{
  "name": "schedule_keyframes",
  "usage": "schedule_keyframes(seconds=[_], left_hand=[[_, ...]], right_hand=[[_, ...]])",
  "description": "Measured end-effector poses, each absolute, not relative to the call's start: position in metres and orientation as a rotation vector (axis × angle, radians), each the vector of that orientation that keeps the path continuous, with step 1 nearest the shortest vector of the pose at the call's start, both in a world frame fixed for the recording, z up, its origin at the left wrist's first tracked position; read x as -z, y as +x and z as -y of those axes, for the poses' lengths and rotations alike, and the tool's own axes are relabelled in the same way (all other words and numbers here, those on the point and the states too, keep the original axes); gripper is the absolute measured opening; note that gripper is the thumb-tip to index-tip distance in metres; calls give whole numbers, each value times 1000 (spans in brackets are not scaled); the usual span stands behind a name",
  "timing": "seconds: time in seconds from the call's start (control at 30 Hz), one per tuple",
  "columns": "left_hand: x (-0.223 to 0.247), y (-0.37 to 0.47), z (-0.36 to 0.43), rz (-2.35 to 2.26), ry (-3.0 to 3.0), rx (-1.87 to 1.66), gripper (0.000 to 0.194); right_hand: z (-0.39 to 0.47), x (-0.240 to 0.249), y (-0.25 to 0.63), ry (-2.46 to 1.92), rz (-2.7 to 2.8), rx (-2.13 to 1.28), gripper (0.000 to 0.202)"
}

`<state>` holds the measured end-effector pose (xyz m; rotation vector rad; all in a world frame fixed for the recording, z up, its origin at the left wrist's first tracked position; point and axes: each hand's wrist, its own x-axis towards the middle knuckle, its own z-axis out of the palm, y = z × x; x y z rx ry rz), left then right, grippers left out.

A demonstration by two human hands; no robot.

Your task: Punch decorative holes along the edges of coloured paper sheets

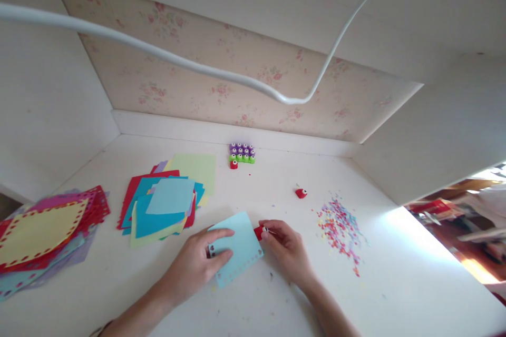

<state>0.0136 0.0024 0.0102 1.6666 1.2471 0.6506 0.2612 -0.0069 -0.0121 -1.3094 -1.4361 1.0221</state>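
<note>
Head view showed my left hand [197, 266] pressing flat a thin light-blue paper square [236, 247] on the white bench [395, 284]; right-hand fingers [272, 233] pinched a small red punch [259, 231] at its right edge. Light, floppy, easily creased; best held near edges.

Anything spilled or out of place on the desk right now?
Yes. Loose paper confetti lies scattered over the desk right of the right hand. One red punch sits alone, apart from the cluster of punches near the back wall. The unpunched paper stack is fanned askew.
</note>
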Motion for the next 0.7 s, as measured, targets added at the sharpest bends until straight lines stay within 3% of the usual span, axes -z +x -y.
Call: schedule_keyframes(seconds=[0.7], left_hand=[[-11, 12, -5, -1233, 1696, -674, 34]], right_hand=[[11, 8, 257, -1312, 1564, -971, 18]])
